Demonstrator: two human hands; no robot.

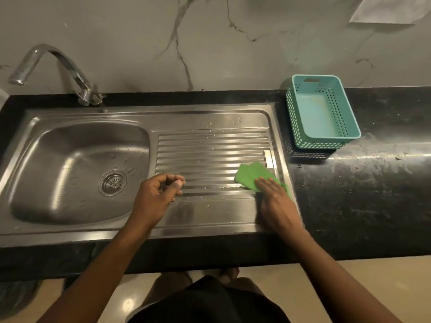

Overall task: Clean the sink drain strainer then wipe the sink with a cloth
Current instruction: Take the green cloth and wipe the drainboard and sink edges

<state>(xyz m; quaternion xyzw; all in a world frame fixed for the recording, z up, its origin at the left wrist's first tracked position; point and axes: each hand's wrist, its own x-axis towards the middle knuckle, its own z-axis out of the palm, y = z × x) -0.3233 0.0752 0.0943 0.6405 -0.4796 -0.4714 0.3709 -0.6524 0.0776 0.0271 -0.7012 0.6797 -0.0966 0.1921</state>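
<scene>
Green cloth (253, 174) half hidden under flat right hand (277, 201), grip wide; left hand (156, 197) grip curled, holding nothing.

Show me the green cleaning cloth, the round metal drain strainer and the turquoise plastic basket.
green cleaning cloth (250, 174): head view, its uncovered far part.
round metal drain strainer (114, 183): head view, its perforated centre.
turquoise plastic basket (314, 115): head view, its bare inner floor.

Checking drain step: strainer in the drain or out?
In: the strainer sits flush in the drain opening at the floor of the sink basin.
</scene>
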